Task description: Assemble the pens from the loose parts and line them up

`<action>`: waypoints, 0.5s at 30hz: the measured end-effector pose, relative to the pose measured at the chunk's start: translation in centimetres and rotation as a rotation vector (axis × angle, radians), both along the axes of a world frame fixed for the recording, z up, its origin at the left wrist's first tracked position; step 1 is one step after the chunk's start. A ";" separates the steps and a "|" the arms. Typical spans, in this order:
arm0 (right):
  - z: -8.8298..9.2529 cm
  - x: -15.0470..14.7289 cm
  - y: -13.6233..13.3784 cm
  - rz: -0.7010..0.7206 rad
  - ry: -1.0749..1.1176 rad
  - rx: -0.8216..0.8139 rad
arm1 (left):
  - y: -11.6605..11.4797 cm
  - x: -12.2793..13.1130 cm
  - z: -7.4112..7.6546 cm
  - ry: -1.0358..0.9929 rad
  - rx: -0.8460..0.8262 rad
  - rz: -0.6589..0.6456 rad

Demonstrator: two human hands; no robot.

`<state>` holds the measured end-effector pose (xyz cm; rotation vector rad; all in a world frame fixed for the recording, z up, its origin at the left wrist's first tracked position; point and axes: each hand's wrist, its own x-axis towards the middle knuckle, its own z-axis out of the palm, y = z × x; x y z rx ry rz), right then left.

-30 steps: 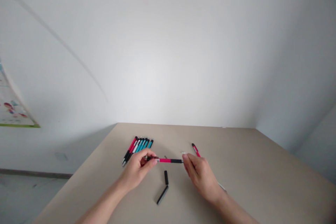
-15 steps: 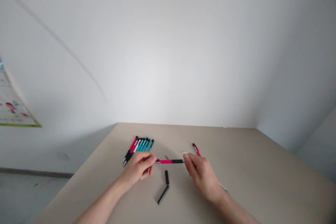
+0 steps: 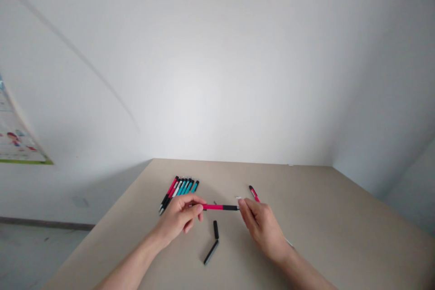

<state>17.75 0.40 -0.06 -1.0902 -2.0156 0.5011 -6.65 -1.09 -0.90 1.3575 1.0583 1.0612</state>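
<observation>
A pink pen with a black grip (image 3: pixel 217 207) lies level between my two hands, above the table. My left hand (image 3: pixel 181 212) pinches its pink end between thumb and fingers. At the other end, my right hand (image 3: pixel 261 224) is closed on the tip, which its fingers mostly hide. Just below the pen, two black pen parts (image 3: pixel 211 252) rest on the table, their ends meeting at an angle. Beyond my right hand lies another pink pen piece (image 3: pixel 254 193), partly covered by that hand.
A row of several pink, white and teal pens (image 3: pixel 180 187) lies at the left on the beige table (image 3: pixel 306 190). Near my right fingers is a small white piece (image 3: pixel 238 197). A thin light-coloured rod (image 3: pixel 289 243) shows beside my right wrist. The white wall (image 3: pixel 220 77) rises behind.
My left fingers have shifted and rolled slightly along the pink end, and the pen has turned a little about its length. My right hand has barely moved; the table items are unchanged.
</observation>
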 end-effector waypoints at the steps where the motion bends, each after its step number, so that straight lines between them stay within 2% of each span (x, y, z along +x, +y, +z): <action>1: -0.1 0.0 0.0 -0.003 0.006 -0.017 | 0.0 0.0 -0.2 0.023 0.033 0.005; 4: -0.4 -0.2 0.1 -0.015 0.030 -0.088 | -0.1 0.1 -0.4 0.046 0.102 0.040; 6: -0.5 -0.3 0.1 -0.022 0.029 -0.085 | -0.1 0.3 -0.3 -0.011 0.068 0.077; 11: 0.2 -0.1 0.0 0.012 -0.036 0.151 | -0.1 0.7 0.2 -0.184 -0.197 0.069; 15: 0.5 0.2 0.0 0.046 -0.070 0.226 | -0.2 0.6 0.6 -0.247 -0.251 0.002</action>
